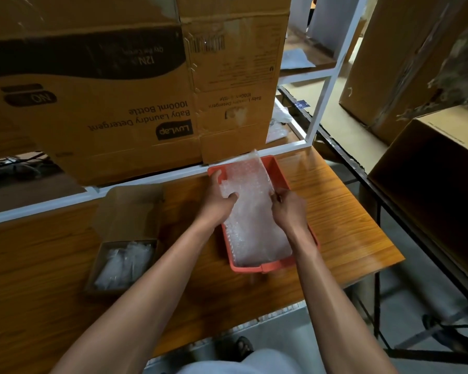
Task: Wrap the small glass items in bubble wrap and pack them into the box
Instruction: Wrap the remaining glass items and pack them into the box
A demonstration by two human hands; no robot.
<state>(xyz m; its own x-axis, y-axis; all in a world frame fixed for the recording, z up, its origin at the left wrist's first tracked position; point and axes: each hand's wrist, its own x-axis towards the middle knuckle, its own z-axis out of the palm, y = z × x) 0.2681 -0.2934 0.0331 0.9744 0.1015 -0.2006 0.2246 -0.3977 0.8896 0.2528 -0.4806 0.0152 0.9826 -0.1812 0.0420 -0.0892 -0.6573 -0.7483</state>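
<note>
Wood-grain surface (335,201) standing against white shelf frame (333,68); large cardboard cartons (119,76) crowding dim room; grey floor (362,168) showing alongside

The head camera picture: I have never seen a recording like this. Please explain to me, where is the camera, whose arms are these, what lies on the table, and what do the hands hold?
There is no machine here. A person wears one wide-angle camera on the head, and it looks forward and down, so the two bare arms coming from the bottom edge are that person's own.

Both hands are over a red plastic tray on a wooden table. The left hand and the right hand each grip a side of a sheet of bubble wrap that lies along the tray. I cannot tell whether a glass item is under it.

To the left stands a small open cardboard box with clear wrapped bundles inside. Behind the table, large cardboard cartons sit on a white metal rack.
</note>
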